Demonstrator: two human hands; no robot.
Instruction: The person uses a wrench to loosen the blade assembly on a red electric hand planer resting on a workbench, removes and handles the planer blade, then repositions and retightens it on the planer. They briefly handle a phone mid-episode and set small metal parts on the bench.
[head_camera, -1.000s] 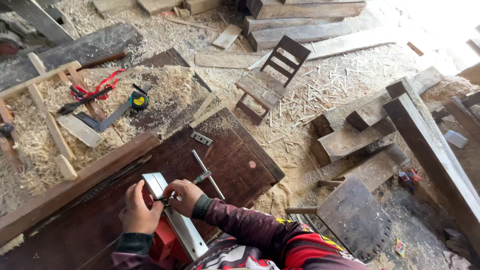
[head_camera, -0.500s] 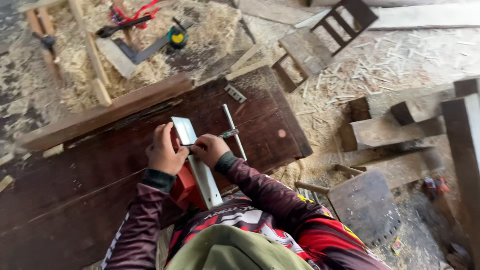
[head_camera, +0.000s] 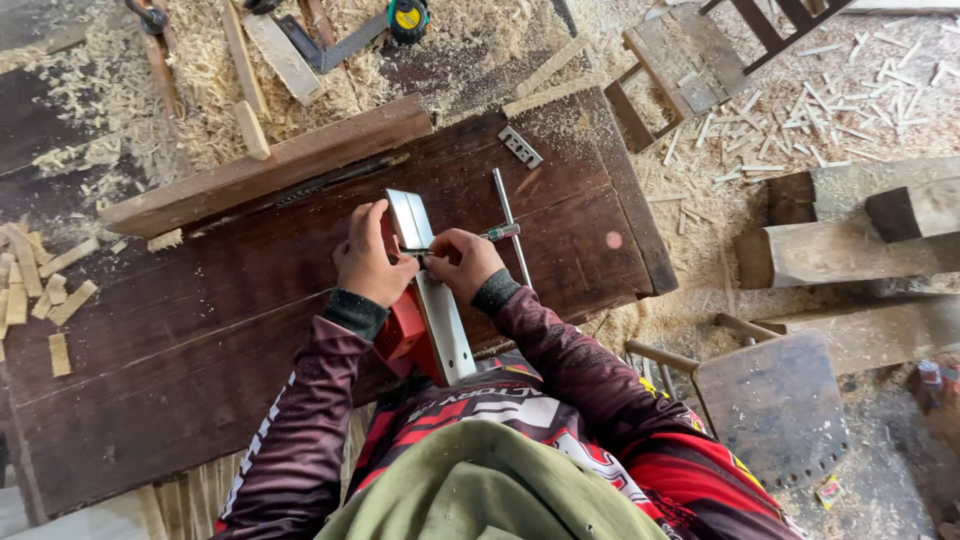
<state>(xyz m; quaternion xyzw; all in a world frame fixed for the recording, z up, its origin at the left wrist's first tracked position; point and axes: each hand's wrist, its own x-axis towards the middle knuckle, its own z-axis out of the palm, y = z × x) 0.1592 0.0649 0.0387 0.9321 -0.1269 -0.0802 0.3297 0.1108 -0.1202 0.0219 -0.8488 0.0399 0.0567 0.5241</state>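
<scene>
Both grips clamped, left hand and right hand, on red planer; shiny metal sole upturned

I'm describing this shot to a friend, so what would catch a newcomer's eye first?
First, the two hands at the centre: the left hand steadies a red power planer turned sole-up on a dark wooden bench, while the right hand works at its metal sole. Next, pale wood shavings cover the floor to the upper right.
</scene>
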